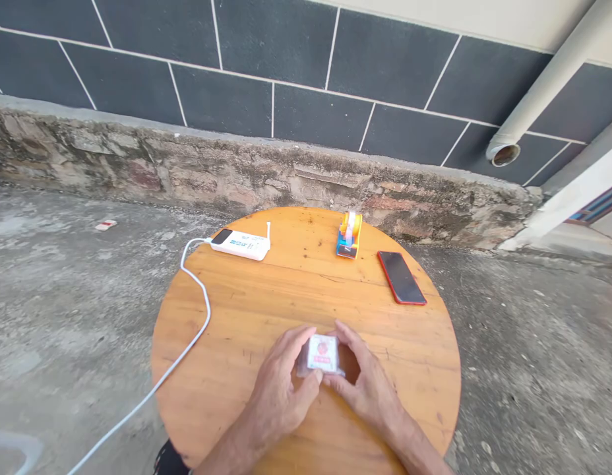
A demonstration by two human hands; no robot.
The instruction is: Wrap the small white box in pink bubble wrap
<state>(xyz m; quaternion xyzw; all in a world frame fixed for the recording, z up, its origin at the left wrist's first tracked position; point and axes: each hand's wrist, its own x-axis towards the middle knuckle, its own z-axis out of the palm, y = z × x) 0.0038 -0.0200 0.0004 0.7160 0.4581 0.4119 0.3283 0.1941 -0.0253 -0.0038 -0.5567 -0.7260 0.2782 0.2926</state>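
Note:
A small square packet (322, 353) in clear wrap, white with a pink-red print on top, is held low over the near middle of the round table. My left hand (285, 379) grips its left side, thumb at the near edge and fingers at the far edge. On the other side my right hand (368, 379) pinches it the same way, thumb near and fingertips far. Whether the packet touches the wood I cannot tell.
The round wooden table (256, 297) bears a white power bank-like device (241, 245) with a white cable (207, 310), a yellow-and-blue tape dispenser (349, 235) and a red-edged phone (401, 278). Behind stands a stone-based tiled wall (227, 168) with a drainpipe (538, 92).

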